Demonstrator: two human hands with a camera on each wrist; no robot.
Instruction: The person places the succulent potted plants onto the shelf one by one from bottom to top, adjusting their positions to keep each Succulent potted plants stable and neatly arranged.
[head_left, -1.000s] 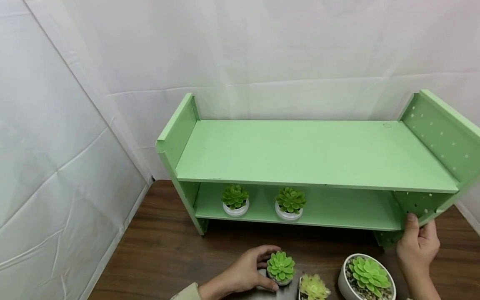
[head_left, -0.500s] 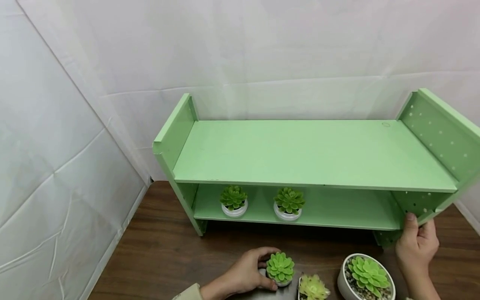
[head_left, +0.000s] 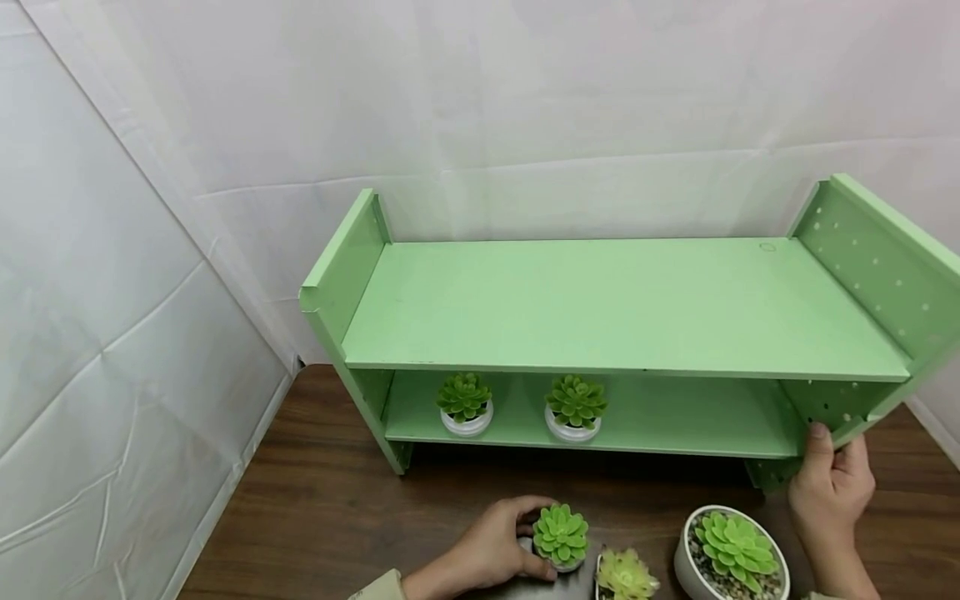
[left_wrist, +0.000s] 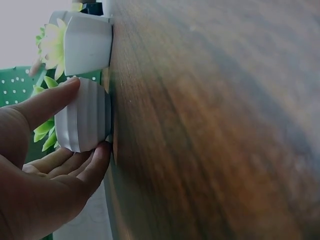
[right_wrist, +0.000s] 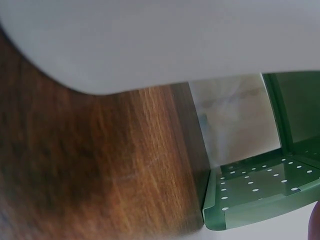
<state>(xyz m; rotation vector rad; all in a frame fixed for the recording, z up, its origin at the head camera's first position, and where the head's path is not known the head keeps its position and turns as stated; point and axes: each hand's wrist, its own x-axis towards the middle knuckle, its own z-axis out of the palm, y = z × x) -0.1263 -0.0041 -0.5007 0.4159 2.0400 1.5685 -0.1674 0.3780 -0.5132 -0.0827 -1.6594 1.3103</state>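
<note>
In the head view my left hand (head_left: 495,546) holds a small potted succulent (head_left: 561,533) near the table's front, thumb on one side and fingers on the other. Its ribbed white pot (left_wrist: 82,117) shows in the left wrist view, its base right at the tabletop. My right hand (head_left: 832,492) grips the lower front edge of the right side panel of a green two-tier shelf (head_left: 630,300), thumb on the inner face. In the right wrist view the perforated panel (right_wrist: 260,185) shows, with only a bit of finger (right_wrist: 315,225) at the right edge.
Two succulents in white pots, one left (head_left: 465,404) and one nearer the middle (head_left: 575,408), stand on the lower tier. In front are a yellowish succulent (head_left: 627,575) and a larger round pot (head_left: 731,554) with pebbles. White fabric (head_left: 525,108) hangs behind the brown table (head_left: 300,517).
The head view has shifted slightly, so the shelf appears a little further left. Both hands keep the same holds, and the plants stay where they were.
</note>
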